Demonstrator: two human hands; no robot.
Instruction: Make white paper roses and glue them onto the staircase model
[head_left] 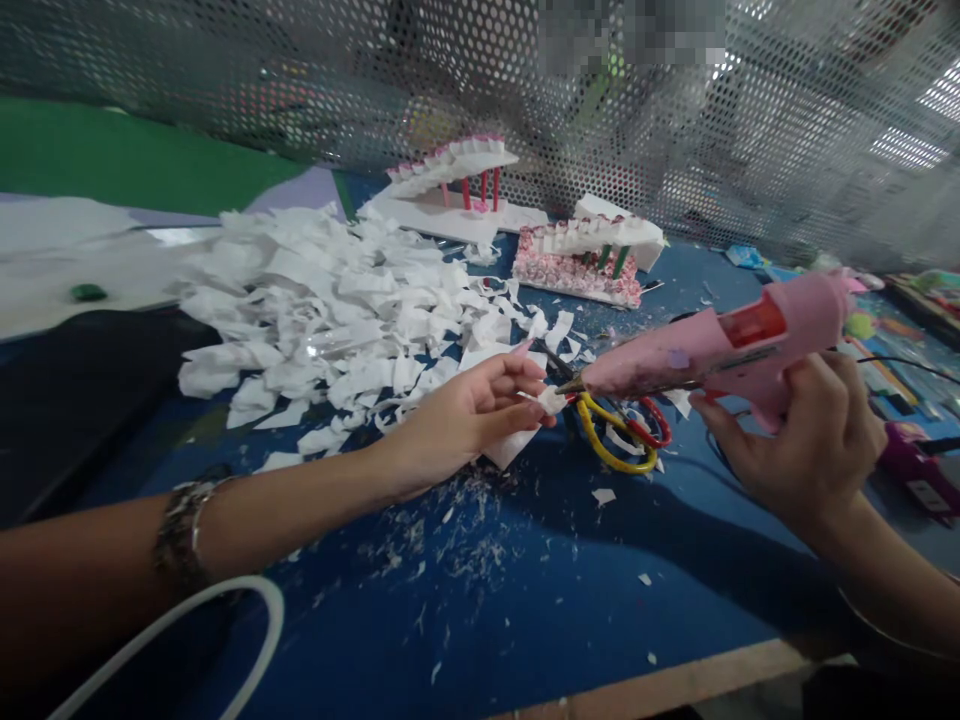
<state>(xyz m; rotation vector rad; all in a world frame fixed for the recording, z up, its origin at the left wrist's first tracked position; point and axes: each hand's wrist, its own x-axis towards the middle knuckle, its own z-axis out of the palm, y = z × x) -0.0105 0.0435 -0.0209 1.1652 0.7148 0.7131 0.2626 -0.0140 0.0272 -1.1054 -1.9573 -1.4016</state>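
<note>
Our left hand (pixel 480 405) pinches a white paper piece (pixel 552 402) between its fingers (pixel 514 420); our right hand (pixel 810 450) has fingers curled round a pink glue gun (pixel 675 350).

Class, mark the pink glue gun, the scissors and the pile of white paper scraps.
Pink glue gun (pixel 697 345): head view, on its barrel.
Scissors (pixel 619 464): head view, on the yellow handle loop.
Pile of white paper scraps (pixel 352 320): head view, near its middle.

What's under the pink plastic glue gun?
Under the glue gun, scissors with yellow and red handles lie on the blue tabletop. The glue gun covers part of them, which can't be seen.
</note>
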